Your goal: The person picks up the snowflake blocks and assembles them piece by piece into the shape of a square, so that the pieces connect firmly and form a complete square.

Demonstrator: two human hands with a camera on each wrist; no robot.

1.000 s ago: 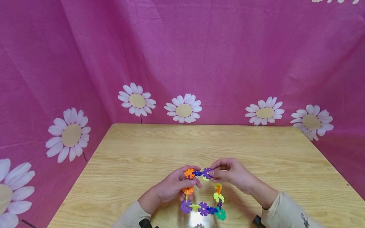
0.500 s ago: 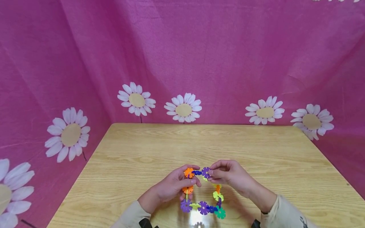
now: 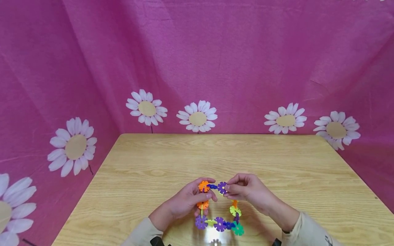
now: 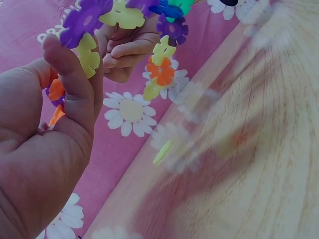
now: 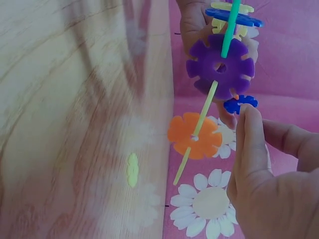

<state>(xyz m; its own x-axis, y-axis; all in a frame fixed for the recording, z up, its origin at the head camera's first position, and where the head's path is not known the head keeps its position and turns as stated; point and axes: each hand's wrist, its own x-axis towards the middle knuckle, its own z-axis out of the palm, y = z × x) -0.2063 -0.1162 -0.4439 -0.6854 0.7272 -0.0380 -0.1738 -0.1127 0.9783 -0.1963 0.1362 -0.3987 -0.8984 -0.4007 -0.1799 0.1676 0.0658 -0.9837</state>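
A chain of notched plastic snowflake discs [image 3: 220, 224], in purple, yellow, blue, orange and green, bends into a nearly square loop in the head view. My left hand [image 3: 184, 203] holds its left side by the orange discs [image 3: 204, 186]. At the upper right, my right hand [image 3: 252, 193] pinches a purple disc [image 3: 222, 187], which joins a dark blue disc [image 3: 212, 187]. The chain's other end, with an orange disc [image 5: 194, 135] and yellow ones, hangs below the right hand, apart from the pinched disc. Fingers partly hide both ends.
A loose yellow disc [image 4: 162, 152] lies on the wooden table [image 3: 160, 153]; the right wrist view shows a yellow disc [image 5: 132, 170] there too. A pink curtain with daisies [image 3: 240, 68] stands behind and beside the table.
My right hand has shifted very slightly down, covering more of the yellow disc at the hanging end. My left hand keeps its hold, and the loop's shape is nearly the same.
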